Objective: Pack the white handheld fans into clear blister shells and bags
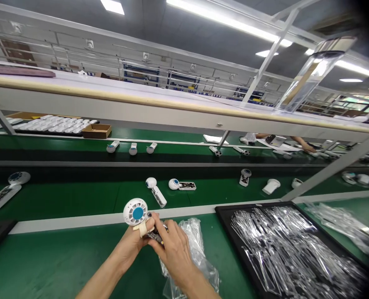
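Fingers of the right hand (172,254) closed over the dark, open-backed handle (155,235) of a small white handheld fan (135,211), fingertips curled down onto its exposed electronics. Fingers of the left hand (130,249) gripping the same handle from the other side, thumb raised against the neck and covered by a pale finger wrap (143,228). Round fan head standing clear above the left hand, blue hub turned up toward the camera. Both wrists bent inward, hands touching, forearms rising from the bottom edge in a narrow V.

Under the hands, a loose clear plastic bag (193,259) on the green conveyor belt (78,234). Just right of it, a black tray (224,214) heaped with more clear bags (296,249). Beyond the white belt rail (109,219), more white fans (156,191) spaced along the next green belt, handles at mixed angles. Toward the far left corner, a cardboard box (96,131) beside a tray of white handles (53,123). Near the far right, a co-worker's bare forearm (302,143) under a long white shelf (109,101).
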Tool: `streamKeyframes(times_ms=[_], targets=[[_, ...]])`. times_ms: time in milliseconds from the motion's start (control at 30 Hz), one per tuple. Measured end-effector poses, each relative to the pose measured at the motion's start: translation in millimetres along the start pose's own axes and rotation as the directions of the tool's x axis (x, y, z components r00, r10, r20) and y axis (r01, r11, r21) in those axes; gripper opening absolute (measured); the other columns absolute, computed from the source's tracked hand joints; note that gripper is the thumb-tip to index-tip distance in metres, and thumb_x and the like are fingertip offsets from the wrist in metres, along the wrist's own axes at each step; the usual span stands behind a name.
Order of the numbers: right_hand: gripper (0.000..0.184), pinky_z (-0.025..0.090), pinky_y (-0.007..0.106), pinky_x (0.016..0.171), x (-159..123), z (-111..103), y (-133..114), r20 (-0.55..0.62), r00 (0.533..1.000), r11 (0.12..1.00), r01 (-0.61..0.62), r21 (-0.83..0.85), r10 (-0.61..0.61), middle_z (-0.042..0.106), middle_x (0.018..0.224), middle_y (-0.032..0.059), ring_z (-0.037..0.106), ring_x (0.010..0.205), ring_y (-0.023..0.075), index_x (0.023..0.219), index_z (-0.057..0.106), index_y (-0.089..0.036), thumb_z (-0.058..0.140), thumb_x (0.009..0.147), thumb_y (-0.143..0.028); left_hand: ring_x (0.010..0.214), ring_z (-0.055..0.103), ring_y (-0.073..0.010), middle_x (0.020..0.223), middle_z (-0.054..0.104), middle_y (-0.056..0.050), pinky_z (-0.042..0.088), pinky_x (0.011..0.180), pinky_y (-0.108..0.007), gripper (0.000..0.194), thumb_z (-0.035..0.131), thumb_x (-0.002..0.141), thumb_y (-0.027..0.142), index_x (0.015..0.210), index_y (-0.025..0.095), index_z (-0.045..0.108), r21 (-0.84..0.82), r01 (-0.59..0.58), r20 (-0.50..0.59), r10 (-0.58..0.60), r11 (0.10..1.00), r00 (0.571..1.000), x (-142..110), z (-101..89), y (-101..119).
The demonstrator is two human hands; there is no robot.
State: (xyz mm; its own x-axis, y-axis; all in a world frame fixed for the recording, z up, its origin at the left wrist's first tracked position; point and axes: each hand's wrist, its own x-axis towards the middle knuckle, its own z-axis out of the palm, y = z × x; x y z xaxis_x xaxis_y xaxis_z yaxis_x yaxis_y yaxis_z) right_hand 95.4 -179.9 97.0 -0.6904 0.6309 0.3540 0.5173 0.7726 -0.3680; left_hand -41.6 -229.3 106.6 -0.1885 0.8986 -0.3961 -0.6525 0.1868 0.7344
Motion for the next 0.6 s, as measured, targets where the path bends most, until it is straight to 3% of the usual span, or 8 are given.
streamKeyframes(times_ms=[67, 133, 233, 300, 367, 500, 533, 600], targets=[[0.048, 0.05, 0.041, 0.073, 3, -2, 4, -0.022, 0.998, 0.988, -0.057, 0.14, 0.06, 0.058, 0.096, 0.0072, 0.058, 0.086, 0.0254, 0.135, 0.041, -0.032, 0.041, 0.09, -0.05, 0.108, 0.057, -0.0287, 0.11, 0.066, -0.011, 0.049, 0.076, -0.031, 0.051, 0.074, 0.068, 0.042, 0.109, 0.016, 0.06, 0.052, -0.046, -0.099, 0.051, 0.998, 0.994, -2, 6.2, -6], [0.042, 0.048, 0.036, 0.075, 10, 1, 7, -0.087, 0.954, 0.9, -0.236, 0.366, 0.286, 0.06, 0.099, 0.0068, 0.059, 0.088, 0.0218, 0.126, 0.049, -0.026, 0.034, 0.093, -0.047, 0.111, 0.055, -0.0282, 0.114, 0.065, -0.009, 0.049, 0.081, -0.033, 0.054, 0.074, 0.067, 0.045, 0.112, 0.019, 0.059, 0.097, -0.114, -0.183, 0.13, 0.989, 0.975, -4, 14.2, -12], [0.047, 0.047, 0.028, 0.065, 22, 14, 14, -0.091, 0.725, 0.582, -0.465, 0.667, 0.683, 0.062, 0.072, 0.0036, 0.059, 0.068, 0.0172, 0.081, 0.061, -0.018, 0.026, 0.093, -0.046, 0.11, 0.056, -0.0303, 0.11, 0.066, -0.008, 0.046, 0.091, -0.037, 0.058, 0.076, 0.058, 0.053, 0.104, 0.02, 0.063, 0.203, -0.228, -0.262, 0.277, 0.952, 0.924, 5, 18.3, -27], [0.054, 0.043, 0.027, 0.057, 29, 21, 18, -0.058, 0.62, 0.438, -0.482, 0.759, 0.782, 0.055, 0.052, 0.001, 0.054, 0.054, 0.0159, 0.054, 0.05, -0.021, 0.027, 0.09, -0.053, 0.107, 0.057, -0.0339, 0.098, 0.07, -0.009, 0.045, 0.095, -0.039, 0.057, 0.079, 0.047, 0.057, 0.088, 0.02, 0.067, 0.282, -0.265, -0.29, 0.345, 0.922, 0.893, 20, 10.6, -40], [0.056, 0.04, 0.027, 0.053, 34, 24, 20, -0.06, 0.598, 0.398, -0.452, 0.798, 0.799, 0.05, 0.045, -0.0002, 0.05, 0.048, 0.0151, 0.046, 0.043, -0.022, 0.029, 0.089, -0.056, 0.103, 0.058, -0.0375, 0.085, 0.071, -0.01, 0.044, 0.096, -0.043, 0.054, 0.081, 0.039, 0.058, 0.076, 0.021, 0.067, 0.338, -0.246, -0.308, 0.354, 0.908, 0.883, 39, -3.8, -52], [0.053, 0.038, 0.025, 0.052, 41, 28, 15, -0.102, 0.609, 0.435, -0.43, 0.791, 0.787, 0.051, 0.046, -0.0006, 0.052, 0.05, 0.0145, 0.047, 0.042, -0.022, 0.031, 0.091, -0.051, 0.101, 0.06, -0.0382, 0.075, 0.071, -0.006, 0.045, 0.094, -0.046, 0.05, 0.08, 0.04, 0.057, 0.075, 0.026, 0.063, 0.38, -0.189, -0.311, 0.318, 0.905, 0.896, 66, -30.4, -61], [0.053, 0.038, 0.024, 0.052, 43, 30, 15, -0.097, 0.621, 0.453, -0.447, 0.771, 0.778, 0.052, 0.047, -0.0004, 0.053, 0.05, 0.0143, 0.048, 0.044, -0.022, 0.03, 0.092, -0.047, 0.1, 0.061, -0.0372, 0.074, 0.071, -0.005, 0.046, 0.093, -0.045, 0.047, 0.079, 0.044, 0.056, 0.076, 0.026, 0.063, 0.387, -0.169, -0.3, 0.297, 0.906, 0.906, 68, -32.9, -58], [0.051, 0.039, 0.023, 0.052, 44, 32, 22, -0.07, 0.697, 0.536, -0.478, 0.695, 0.713, 0.057, 0.051, -0.0005, 0.055, 0.052, 0.0137, 0.052, 0.052, -0.02, 0.031, 0.094, -0.04, 0.099, 0.062, -0.0346, 0.075, 0.071, -0.003, 0.049, 0.09, -0.044, 0.041, 0.075, 0.054, 0.055, 0.081, 0.026, 0.063, 0.428, -0.1, -0.29, 0.241, 0.898, 0.926, 71, -32.0, -43]])
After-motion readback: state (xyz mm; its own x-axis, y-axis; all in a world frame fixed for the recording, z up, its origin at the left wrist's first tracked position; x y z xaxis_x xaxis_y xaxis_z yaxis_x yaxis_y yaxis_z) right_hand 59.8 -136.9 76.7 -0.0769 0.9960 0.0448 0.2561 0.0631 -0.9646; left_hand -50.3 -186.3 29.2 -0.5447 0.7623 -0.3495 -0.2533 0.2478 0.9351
